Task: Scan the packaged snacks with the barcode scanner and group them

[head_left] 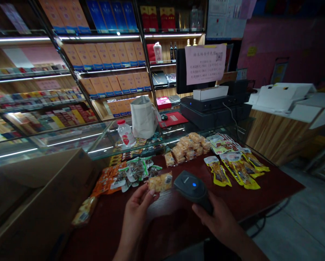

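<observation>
Between the thumb and fingers of my left hand (141,200) is a small clear-wrapped pastry pack (160,182), with a barcode label toward its right end. My right hand (219,217) is wrapped around the handle of a dark barcode scanner (191,186), which shows a blue light on top. The scanner's head points at the pack, close by but apart from it. Behind them lies a pile of similar wrapped packs (188,148). One more wrapped pack (85,211) lies at the left, against a cardboard box.
The open cardboard box (81,163) stands at the left of the dark red tabletop (176,224). Green-and-silver packets (136,170) and orange packets (108,179) lie beside it. Yellow-edged packets (240,168) are at the right. Behind stand a bottle (126,134), a white bag (143,117) and a monitor (181,72).
</observation>
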`<state>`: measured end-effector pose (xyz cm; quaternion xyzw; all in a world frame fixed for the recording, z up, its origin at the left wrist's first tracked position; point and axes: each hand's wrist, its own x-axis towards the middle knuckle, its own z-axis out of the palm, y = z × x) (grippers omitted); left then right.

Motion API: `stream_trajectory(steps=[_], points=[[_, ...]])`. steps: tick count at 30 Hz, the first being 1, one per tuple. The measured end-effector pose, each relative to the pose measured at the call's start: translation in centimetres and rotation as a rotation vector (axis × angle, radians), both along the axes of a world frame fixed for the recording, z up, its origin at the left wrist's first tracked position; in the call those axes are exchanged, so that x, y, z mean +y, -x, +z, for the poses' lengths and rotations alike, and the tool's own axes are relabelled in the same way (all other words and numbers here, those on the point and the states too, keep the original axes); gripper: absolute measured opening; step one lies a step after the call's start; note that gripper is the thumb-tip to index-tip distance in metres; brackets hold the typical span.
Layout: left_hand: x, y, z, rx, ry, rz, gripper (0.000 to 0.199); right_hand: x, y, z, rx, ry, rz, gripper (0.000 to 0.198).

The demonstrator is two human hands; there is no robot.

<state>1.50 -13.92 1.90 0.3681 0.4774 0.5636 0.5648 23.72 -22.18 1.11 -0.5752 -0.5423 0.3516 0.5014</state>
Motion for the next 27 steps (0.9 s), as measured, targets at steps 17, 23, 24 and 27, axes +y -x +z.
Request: stream_trajectory(steps=[17, 23, 24, 27], points=[[0.2, 1.3, -0.5, 0.082, -0.068, 0.062, 0.055, -0.2, 0.8, -0.8, -0.171, -0.09, 0.025, 0.047], [-0.2, 1.2, -0.2, 0.113, -0.058, 0.077, 0.057, -0.2, 1.1, -1.8, -0.188, -0.09, -0.004, 0.048], [-0.3, 1.3, -0.2, 0.11, -0.057, 0.078, 0.057, -0.2, 1.2, -1.8, -0.185, -0.084, -0.006, 0.047], [-0.3, 1.3, -0.4, 0.111, -0.058, 0.069, 0.057, -0.3, 1.4, -1.6, -0.177, -0.091, -0.037, 0.048]])
